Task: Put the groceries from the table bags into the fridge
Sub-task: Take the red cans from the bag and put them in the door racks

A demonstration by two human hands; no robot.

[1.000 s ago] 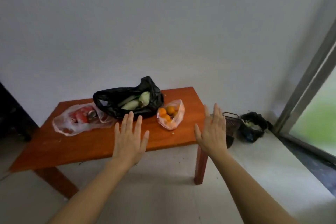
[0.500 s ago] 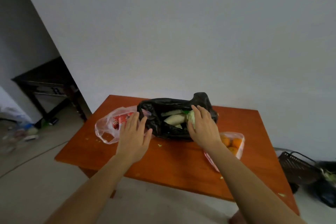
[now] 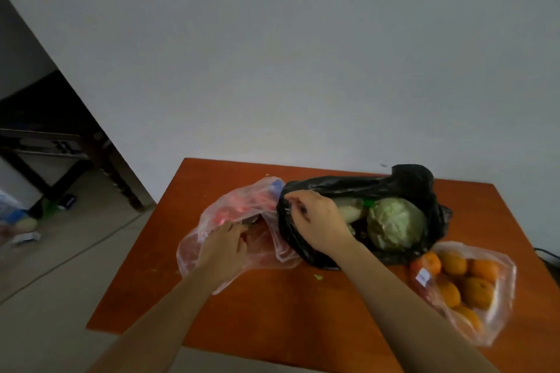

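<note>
- Dark wooden furniture (image 3: 45,142) stands on the floor toward nine o'clock, well apart from the table. It is not part of the task. The fridge is not in view.
- The orange-brown table (image 3: 272,312) carries all three bags. By my judgement, unloading has not yet begun.
- The translucent pinkish bag (image 3: 260,206) lies at nine o'clock of the black bag and touches it. Red packaged goods show through the film, but their type cannot be told.
- The left hand (image 3: 222,248) lies on this bag, its fingers curled at the mouth and gripping the film, presumably to steady or open it.
- The right hand (image 3: 315,221) pinches the rim of the black bag (image 3: 409,185) at its nine o'clock side, apparently to widen the mouth. The hands are apart, one on each bag.
- Inside the black bag sits a pale green cabbage (image 3: 394,224), round, with crinkled leaves. Pale elongated vegetables lie at its nine o'clock, partly hidden by the hand.
- The clear bag of oranges (image 3: 503,321) lies at five o'clock of the black bag, just beside it and untouched. The fruit looks whole, and there is a label on the film.
</note>
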